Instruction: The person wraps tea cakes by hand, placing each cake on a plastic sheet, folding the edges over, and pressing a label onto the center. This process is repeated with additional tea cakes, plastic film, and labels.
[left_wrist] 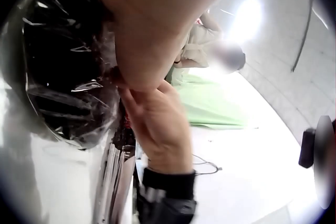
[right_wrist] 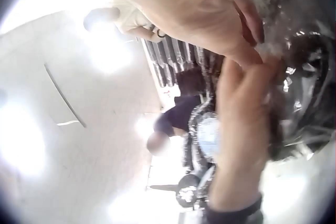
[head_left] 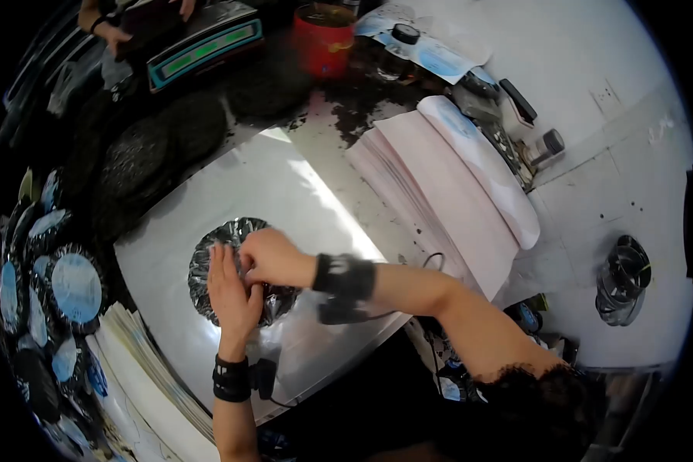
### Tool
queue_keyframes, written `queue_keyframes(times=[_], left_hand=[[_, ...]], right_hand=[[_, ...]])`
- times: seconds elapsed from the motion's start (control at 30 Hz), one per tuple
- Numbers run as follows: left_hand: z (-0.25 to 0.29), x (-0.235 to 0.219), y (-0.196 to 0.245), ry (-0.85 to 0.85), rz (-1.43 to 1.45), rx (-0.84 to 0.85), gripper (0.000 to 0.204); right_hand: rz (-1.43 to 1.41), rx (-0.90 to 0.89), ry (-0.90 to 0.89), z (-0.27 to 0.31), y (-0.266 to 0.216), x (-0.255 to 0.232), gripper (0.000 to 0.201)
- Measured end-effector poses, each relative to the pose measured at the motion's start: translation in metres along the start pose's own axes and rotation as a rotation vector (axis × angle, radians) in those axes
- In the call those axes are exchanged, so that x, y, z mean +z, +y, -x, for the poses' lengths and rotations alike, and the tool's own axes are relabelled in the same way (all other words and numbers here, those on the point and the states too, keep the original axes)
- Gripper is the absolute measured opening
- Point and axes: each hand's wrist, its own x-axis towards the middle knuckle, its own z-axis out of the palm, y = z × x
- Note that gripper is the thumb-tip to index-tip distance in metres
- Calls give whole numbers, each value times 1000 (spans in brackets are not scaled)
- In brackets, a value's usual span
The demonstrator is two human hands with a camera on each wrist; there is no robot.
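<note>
A dark round cake-like disc (head_left: 204, 289) lies on a pale sheet (head_left: 169, 223), wrapped in shiny clear plastic film (right_wrist: 299, 85). My left hand (head_left: 233, 296) rests over the disc's middle, its fingers straight and close together. Just to its right, my right hand (head_left: 276, 258) bends down with curled fingers, slightly blurred. Seen from the right wrist, the right hand's fingertips (right_wrist: 254, 35) pinch a bit of film right beside the left fingers. In the left wrist view the crinkled film covers the dark disc (left_wrist: 63, 66), and the two hands meet at its edge.
Several film-wrapped discs with blue labels (head_left: 77, 286) are piled at left, with bare dark discs (head_left: 142, 150) behind. A stack of pinkish paper (head_left: 439, 185) lies to the right. Further back stand a scale (head_left: 208, 50) and a red tub (head_left: 323, 42). Another person's hand (head_left: 115, 38) is beyond.
</note>
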Motion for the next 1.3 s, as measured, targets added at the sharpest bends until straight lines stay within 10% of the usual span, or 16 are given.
queue_keyframes(times=[0.07,0.17,0.23,0.3,0.33,0.37,0.53,0.67,0.83,0.9,1.07,1.1,1.3], left_hand=[[0,-7,11,1,-35,32,80],[1,-5,25,-20,-147,16,80],[-3,-5,28,-32,-201,5,80],[-3,-3,28,-41,-201,-13,79],[-3,-4,28,-41,-204,-23,79],[-1,-4,27,-50,-195,-25,79],[-2,-3,24,-36,-189,-18,80],[0,0,22,-15,-197,-25,82],[0,-2,20,-36,-178,-25,84],[-1,-4,24,-24,-134,-57,76],[2,2,24,10,-209,-51,68],[0,1,22,21,-211,-42,67],[15,3,17,174,512,-89,49]], right_hand=[[-87,-142,319,-1,18,32,17],[-673,-195,214,48,52,-11,16],[-341,514,637,100,67,-109,19],[513,206,1089,147,210,-195,48],[730,506,889,169,252,-243,64],[1141,301,1000,186,334,-268,69],[617,537,567,200,377,-325,45],[304,431,882,215,407,-347,32],[346,252,1091,280,179,-391,21],[39,192,1244,258,40,-326,19],[534,-359,534,94,109,-54,55],[148,-288,507,69,86,-6,64],[212,-326,85,61,-6,-7,73]])
